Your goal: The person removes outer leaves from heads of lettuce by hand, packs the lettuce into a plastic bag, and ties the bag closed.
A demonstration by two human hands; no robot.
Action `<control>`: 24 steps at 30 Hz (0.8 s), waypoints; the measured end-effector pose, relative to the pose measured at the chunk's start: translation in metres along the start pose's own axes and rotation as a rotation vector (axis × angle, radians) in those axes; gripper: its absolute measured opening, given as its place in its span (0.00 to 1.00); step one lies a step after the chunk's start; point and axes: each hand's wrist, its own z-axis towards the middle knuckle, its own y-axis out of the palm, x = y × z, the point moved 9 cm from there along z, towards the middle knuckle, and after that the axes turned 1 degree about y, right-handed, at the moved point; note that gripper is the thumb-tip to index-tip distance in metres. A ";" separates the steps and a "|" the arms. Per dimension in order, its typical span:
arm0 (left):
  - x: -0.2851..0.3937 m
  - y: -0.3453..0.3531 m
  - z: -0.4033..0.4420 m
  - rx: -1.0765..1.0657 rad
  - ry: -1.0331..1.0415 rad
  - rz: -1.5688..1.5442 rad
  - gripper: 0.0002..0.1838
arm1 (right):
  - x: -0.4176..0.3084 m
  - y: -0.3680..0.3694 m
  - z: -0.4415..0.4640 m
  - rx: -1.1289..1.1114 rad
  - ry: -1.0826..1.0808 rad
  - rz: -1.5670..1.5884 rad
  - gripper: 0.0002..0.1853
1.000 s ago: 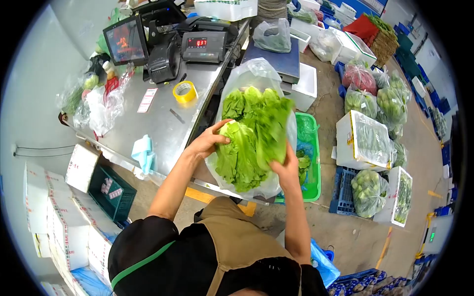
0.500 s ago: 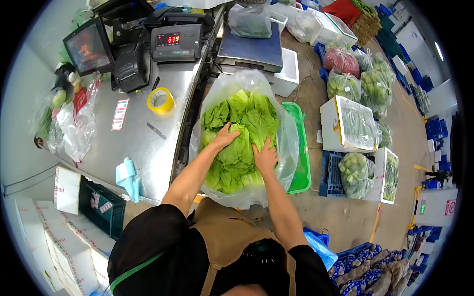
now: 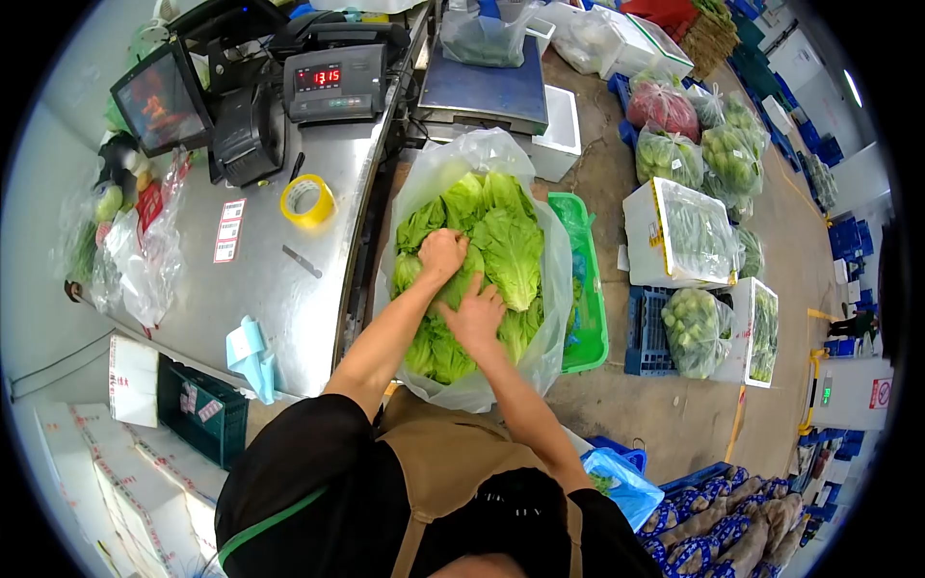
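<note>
Green leafy lettuce point(image 3: 511, 252) fills a large clear plastic bag point(image 3: 545, 332) that stands wide open in front of me. My left hand point(image 3: 443, 252) rests on the upper left part of the leaves, its fingers curled down into the lettuce. Lower and to the right, my right hand point(image 3: 475, 318) lies on the lettuce with its fingers spread. Leaves hide the left fingertips.
Left of the bag is a steel table with a scale display point(image 3: 332, 82), yellow tape point(image 3: 306, 200), a knife point(image 3: 302, 261) and a label strip point(image 3: 228, 231). A weighing platform point(image 3: 482, 91) stands beyond. A green crate point(image 3: 588, 356) and bagged vegetables point(image 3: 696, 332) are at right.
My right hand has moved left and toward me across the lettuce, uncovering a broad leaf. My left hand has curled its fingers in nearly the same spot. The display's red digits differ.
</note>
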 end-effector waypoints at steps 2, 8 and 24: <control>-0.013 -0.007 0.002 0.076 -0.032 -0.146 0.18 | -0.006 0.008 -0.001 0.095 -0.016 -0.109 0.56; -0.011 -0.049 -0.033 0.090 0.125 -0.228 0.14 | 0.004 0.035 0.001 0.247 -0.085 -0.229 0.56; -0.021 -0.221 -0.189 0.283 0.057 -0.528 0.14 | 0.026 -0.029 -0.066 0.329 -0.519 0.292 0.30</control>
